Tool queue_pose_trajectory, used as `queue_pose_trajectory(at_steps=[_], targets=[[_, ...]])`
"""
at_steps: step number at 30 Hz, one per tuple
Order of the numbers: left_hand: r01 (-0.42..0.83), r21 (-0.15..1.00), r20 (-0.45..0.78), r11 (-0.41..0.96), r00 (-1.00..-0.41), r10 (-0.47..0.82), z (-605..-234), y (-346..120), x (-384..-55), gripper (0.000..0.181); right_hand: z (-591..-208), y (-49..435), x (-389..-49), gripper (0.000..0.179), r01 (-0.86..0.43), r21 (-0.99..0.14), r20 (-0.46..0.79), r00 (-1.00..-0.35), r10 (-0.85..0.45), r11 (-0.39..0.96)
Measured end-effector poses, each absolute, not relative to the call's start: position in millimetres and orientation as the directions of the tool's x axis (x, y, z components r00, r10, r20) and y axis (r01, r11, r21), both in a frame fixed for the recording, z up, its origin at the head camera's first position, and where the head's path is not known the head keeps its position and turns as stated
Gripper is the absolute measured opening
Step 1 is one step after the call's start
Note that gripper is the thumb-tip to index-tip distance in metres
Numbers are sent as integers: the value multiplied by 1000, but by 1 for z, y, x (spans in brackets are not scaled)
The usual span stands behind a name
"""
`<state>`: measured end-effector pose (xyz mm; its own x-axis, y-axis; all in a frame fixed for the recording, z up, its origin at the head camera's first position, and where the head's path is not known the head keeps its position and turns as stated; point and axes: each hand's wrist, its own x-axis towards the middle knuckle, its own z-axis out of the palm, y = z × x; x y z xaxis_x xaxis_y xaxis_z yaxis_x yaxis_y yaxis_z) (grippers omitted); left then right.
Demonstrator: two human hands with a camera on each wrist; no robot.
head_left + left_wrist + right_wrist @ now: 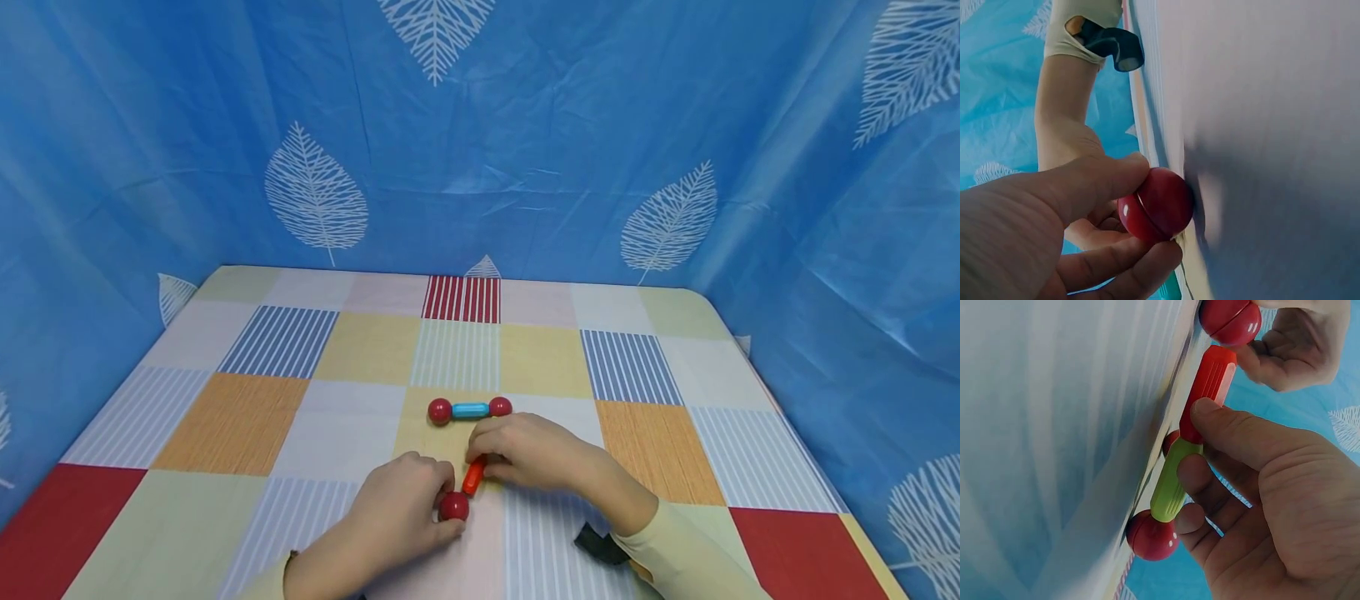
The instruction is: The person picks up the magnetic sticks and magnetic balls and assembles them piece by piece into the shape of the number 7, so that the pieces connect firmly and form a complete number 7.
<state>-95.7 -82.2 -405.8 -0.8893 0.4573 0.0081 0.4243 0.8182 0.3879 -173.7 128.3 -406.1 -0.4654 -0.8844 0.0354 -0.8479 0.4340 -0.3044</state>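
My left hand pinches a shiny red ball with a seam round it, between thumb and fingers, low over the cloth. The right hand holds a red faceted rod and a light green rod, lined up end to end; its thumb lies on the red one. In the head view the green rod is hidden by the hand. The red rod's free end points at the held ball, right by it. Just beyond the right hand lies a blue rod with a red ball at each end.
A patchwork cloth of coloured squares covers the table. Blue curtains with white leaf prints stand along the back and both sides. A black strap piece sticks out of the right sleeve.
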Motion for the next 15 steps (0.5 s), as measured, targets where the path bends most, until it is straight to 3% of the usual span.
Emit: queue_pose_trajectory(at_steps=[15], targets=[[429,359,46,829,-895,443,-407,-76,-93,33,-407,128,-173,13,-842,-306,33,-476,-879,445]])
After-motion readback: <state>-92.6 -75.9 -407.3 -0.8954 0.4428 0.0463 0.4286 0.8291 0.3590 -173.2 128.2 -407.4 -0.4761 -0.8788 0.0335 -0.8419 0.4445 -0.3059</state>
